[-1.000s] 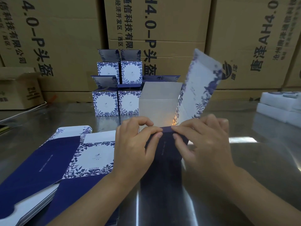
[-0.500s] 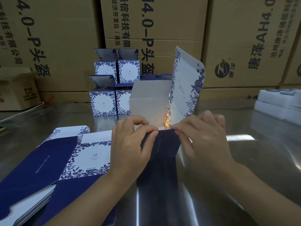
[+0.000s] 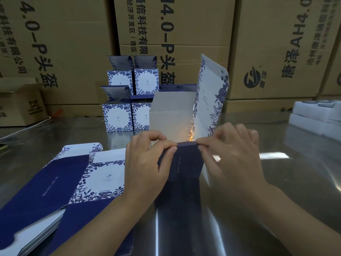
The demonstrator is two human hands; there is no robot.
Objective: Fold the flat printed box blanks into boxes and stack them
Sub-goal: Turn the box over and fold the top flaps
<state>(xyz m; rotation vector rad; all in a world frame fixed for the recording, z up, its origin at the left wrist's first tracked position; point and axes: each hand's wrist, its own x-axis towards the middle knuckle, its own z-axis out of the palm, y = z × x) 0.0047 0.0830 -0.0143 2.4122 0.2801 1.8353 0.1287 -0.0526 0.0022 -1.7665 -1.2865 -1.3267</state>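
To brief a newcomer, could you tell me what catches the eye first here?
At centre, the left hand and right hand pinch the navy edge of a half-folded box, its floral flap standing up. Behind it, finished floral boxes stand two high; flat blanks lie piled near left.

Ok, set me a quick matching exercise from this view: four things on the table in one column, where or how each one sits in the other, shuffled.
Things:
1. flat blanks
2. finished boxes
3. half-folded box
4. white foam blocks

Places or states:
a. at the far right edge
b. pinched by the left hand and right hand
c. lying in a pile, near left
d. stacked in two tiers by the brown cartons

Pairs: 1-c, 2-d, 3-b, 4-a.
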